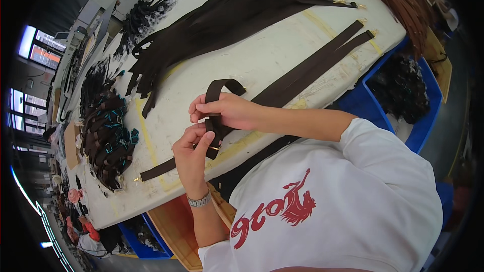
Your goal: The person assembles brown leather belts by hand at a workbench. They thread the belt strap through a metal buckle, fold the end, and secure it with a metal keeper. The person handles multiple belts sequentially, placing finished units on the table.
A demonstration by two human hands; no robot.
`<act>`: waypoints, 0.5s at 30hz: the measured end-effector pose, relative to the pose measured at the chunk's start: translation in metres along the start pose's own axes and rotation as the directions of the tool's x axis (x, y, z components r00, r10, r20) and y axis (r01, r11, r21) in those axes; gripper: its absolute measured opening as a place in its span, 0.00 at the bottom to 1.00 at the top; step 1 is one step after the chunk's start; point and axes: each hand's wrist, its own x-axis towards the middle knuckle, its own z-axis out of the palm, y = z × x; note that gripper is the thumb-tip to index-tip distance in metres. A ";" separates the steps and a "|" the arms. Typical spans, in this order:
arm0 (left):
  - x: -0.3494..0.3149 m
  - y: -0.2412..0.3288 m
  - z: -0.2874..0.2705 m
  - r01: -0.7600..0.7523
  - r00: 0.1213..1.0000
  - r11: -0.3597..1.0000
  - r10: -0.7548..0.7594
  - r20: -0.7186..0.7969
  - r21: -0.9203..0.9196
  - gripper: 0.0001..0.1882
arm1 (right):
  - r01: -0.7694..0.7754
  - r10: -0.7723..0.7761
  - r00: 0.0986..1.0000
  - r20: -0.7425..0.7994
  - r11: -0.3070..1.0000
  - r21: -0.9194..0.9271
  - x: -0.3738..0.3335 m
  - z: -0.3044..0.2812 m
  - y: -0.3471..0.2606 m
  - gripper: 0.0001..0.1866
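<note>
A dark brown flat strap [214, 90] is bent into a loop between my hands, above the near edge of the table. My right hand [227, 111] pinches it just below the loop. Beside it, my left hand [193, 148], with a metal watch on the wrist, has thumb and fingers closed on a lower part of the strap. A small gold-coloured metal piece [214, 147] shows by the left thumb. One strap end [157, 170] lies to the left, with gold metal at its tip. Two long brown lengths [307, 73] run to the far right, gold fittings at their ends. My fingers hide where the layers meet.
A big pile of dark straps [227, 15] covers the far table [272, 45]. On the left lies a heap of short straps with teal-edged buckles [108, 131]. Reddish-brown straps [398, 0] hang at the far right. Blue bins [375, 88] and an orange crate [174, 224] stand beside the table.
</note>
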 end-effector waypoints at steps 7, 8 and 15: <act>0.007 -0.005 -0.009 0.099 0.976 0.992 -0.111 0.187 0.074 0.08 | -0.137 0.142 0.990 -0.009 0.968 0.212 -0.008 0.010 -0.001 0.13; 0.007 -0.005 -0.008 0.097 0.979 0.993 -0.107 0.174 0.064 0.08 | -0.155 0.163 0.987 -0.015 0.961 0.228 -0.009 0.009 -0.001 0.14; -0.001 0.010 0.037 -0.120 0.948 0.990 0.136 -0.289 0.072 0.07 | 0.042 -0.044 0.999 -0.020 0.996 -0.078 -0.015 0.037 -0.006 0.25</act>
